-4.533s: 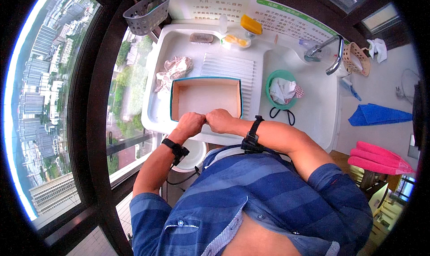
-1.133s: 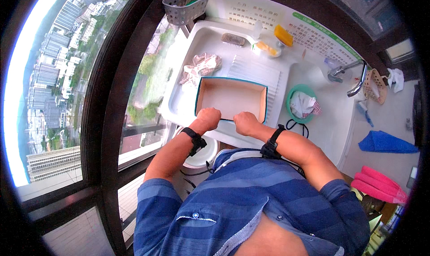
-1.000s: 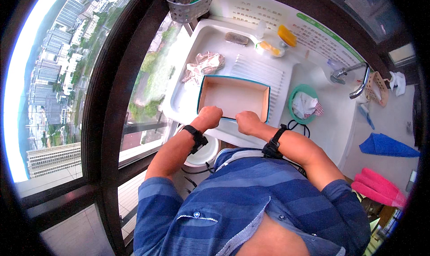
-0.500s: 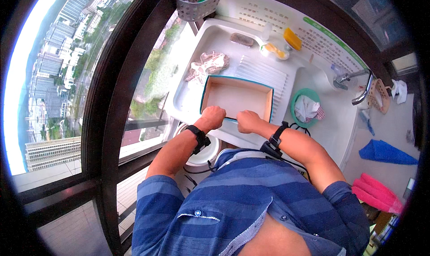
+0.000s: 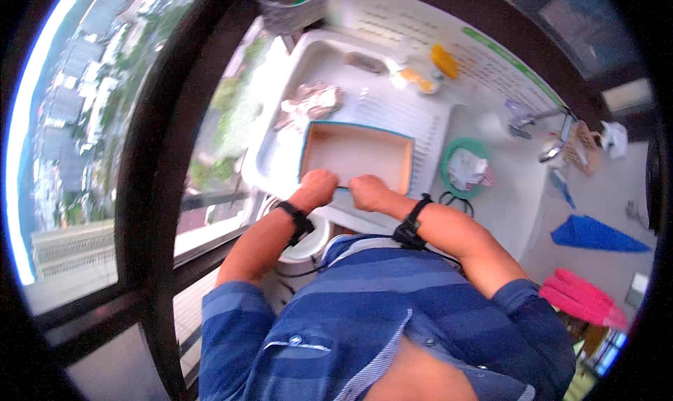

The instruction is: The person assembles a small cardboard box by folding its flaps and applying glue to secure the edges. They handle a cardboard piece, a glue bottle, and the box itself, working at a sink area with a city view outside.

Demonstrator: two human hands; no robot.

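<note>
A rectangular basin (image 5: 357, 152), brownish inside with a teal rim, sits in the white sink (image 5: 277, 155) against a ribbed washboard. My left hand (image 5: 317, 188) and my right hand (image 5: 368, 191) are side by side at the basin's near rim, both with fingers curled. Whether they grip the rim or something small between them is hidden. Each wrist wears a black band. A crumpled pale cloth (image 5: 310, 103) lies in the sink just beyond the basin.
A green round tub (image 5: 466, 170) with cloth stands to the right of the sink, near a metal tap (image 5: 554, 131). A yellow soap piece (image 5: 445, 61) and a wire basket (image 5: 291, 1) are at the back. A dark window frame (image 5: 154, 155) runs along the left. Pink and blue items lie at the right.
The view has tilted and shifted slightly, so the sink appears further right. Both hands have stayed together at the basin's near rim, moving only a little.
</note>
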